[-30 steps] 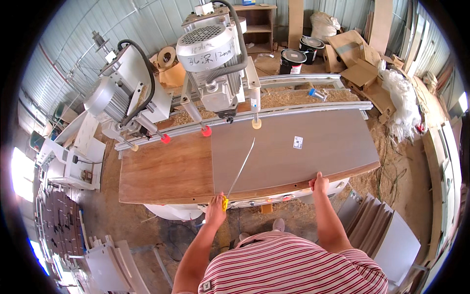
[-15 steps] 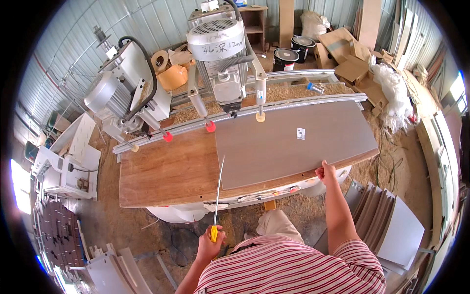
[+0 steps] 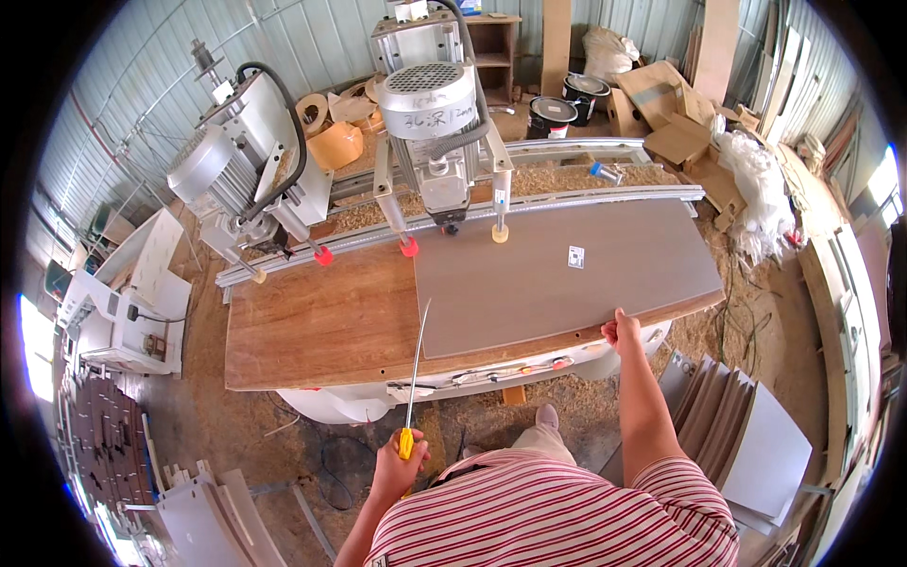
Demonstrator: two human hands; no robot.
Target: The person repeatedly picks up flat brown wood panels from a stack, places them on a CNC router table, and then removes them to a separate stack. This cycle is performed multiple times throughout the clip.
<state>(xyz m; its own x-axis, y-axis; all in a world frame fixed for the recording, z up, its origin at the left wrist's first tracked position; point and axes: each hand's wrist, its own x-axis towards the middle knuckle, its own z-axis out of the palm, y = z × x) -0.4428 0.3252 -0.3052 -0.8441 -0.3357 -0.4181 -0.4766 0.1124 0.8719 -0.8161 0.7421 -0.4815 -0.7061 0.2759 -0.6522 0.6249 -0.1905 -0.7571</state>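
Note:
My left hand [image 3: 401, 463] is closed round the yellow handle of a long, thin screwdriver [image 3: 416, 370]. Its metal shaft points up and away, and the tip appears over the wooden tabletop by the left edge of a grey board [image 3: 557, 283]. This flat rectangular board has a small white label and lies on the table's right part. At its near edge, my right hand [image 3: 621, 330] grips it, thumb on top and fingers curled. A drilling head [image 3: 430, 104] with a motor stands over the far edge of the board.
A second motor head [image 3: 213, 180] stands at the far left over the wooden tabletop [image 3: 312, 321]. Behind runs a metal rail [image 3: 605, 195] with sawdust. Stacked panels [image 3: 756, 439] lean at my right and more panels [image 3: 213, 520] at my left. Cardboard [image 3: 680, 137] and paint buckets [image 3: 551, 115] lie beyond.
The middle drilling head sits lower, closer to the board. My view has shifted slightly, and a shoe now shows below the table. Both hands keep their holds.

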